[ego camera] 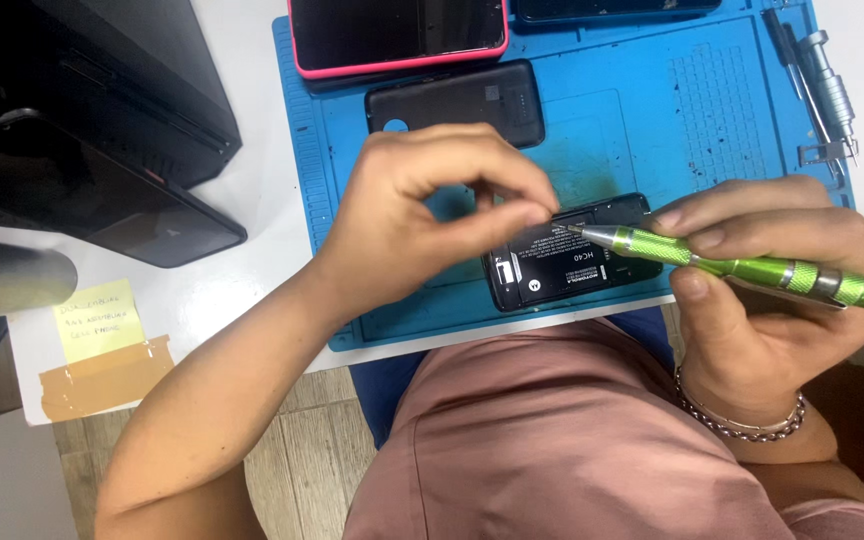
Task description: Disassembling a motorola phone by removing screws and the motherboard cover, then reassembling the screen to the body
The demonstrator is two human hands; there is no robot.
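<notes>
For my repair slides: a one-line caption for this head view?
Right hand holds a green screwdriver to an opened black phone; left hand pinches beside its tip.

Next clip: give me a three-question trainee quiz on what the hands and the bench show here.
1. True or false: the right hand holds a green screwdriver.
2. What lies under the screwdriver's tip: A) the opened black phone, B) the pink-cased phone, C) the yellow sticky note?
3. What colour is the work mat?

Key: 1 true. 2 A. 3 blue. The left hand pinches its fingertips just above the opened phone; whether it holds anything is too small to tell.
</notes>
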